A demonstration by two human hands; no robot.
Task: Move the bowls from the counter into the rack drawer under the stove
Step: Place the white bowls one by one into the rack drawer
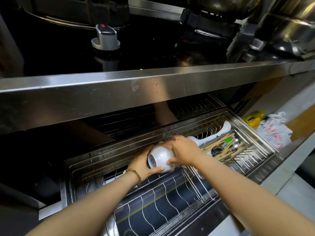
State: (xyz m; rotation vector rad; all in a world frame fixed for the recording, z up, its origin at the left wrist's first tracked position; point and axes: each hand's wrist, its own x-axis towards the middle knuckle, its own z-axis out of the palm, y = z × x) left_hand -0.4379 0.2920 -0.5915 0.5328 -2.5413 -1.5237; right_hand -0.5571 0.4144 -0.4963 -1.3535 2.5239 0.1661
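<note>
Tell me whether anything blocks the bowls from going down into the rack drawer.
Nothing visible does. The left hand and right hand hold the bowls sideways over the wire slots of the rack drawer; the slots nearby are bare. The cutlery basket and white ladle sit off to the right.

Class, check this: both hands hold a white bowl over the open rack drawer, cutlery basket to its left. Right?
No. The head view shows the cutlery basket right of the white bowl; left hand and right hand do hold it over the rack drawer.

both hands [144,163] gripping white bowls [161,158], over rack drawer [170,201]
</note>
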